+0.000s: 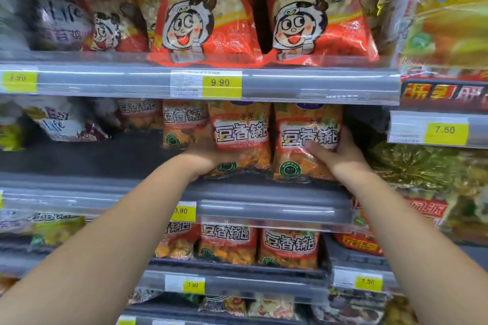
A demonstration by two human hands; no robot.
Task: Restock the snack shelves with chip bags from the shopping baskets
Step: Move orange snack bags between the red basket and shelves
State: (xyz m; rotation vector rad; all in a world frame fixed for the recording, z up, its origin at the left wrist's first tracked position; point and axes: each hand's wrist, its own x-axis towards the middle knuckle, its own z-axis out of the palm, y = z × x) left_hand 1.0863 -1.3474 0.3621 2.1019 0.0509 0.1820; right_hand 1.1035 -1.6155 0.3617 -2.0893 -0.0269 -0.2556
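Two orange-and-red chip bags stand side by side on the middle shelf (264, 192). My left hand (203, 155) grips the left bag (241, 134) from its left side and lower edge. My right hand (335, 152) grips the right bag (307, 137), thumb across its front and fingers behind its right edge. Both bags are upright near the shelf's front lip. More bags of the same kind (184, 121) stand behind and to the left. No shopping basket is in view.
Big red cartoon-face bags (208, 13) fill the shelf above, over a 9.90 price tag (221, 83). The same orange bags (289, 248) line the shelf below. Yellow and gold packs (422, 166) crowd the right. A dark gap (118, 153) lies left of my left hand.
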